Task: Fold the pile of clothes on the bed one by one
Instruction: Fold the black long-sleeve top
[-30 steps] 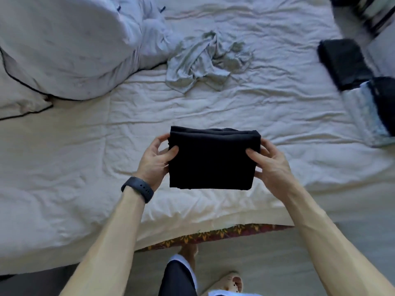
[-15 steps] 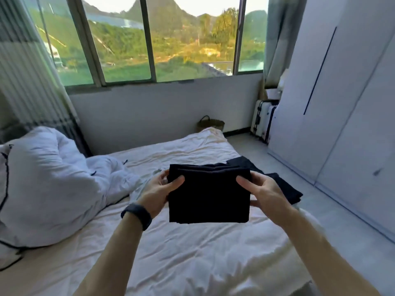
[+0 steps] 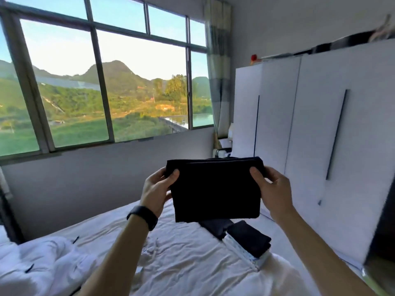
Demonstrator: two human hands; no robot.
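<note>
Garment (image 3: 215,189) folded square, held above bed (image 3: 181,263); left hand (image 3: 157,190) and right hand (image 3: 275,193) fingers pinch its upper corners. Stack (image 3: 245,240) at 5 o'clock. Not yet placed; what remains unfolded, cannot tell.

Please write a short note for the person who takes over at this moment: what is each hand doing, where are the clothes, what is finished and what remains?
Hands: the left hand and the right hand each grip one side of the folded black cloth garment, held in the air above the white bed sheet.
Folded things near the bed's right edge: a dark folded piece, and a black folded piece on top of a pale blue patterned folded one.
Done: the held garment is folded.
Left: probably set it down with the others. No unfolded clothes show in this view, so check the rest of the bed.
</note>
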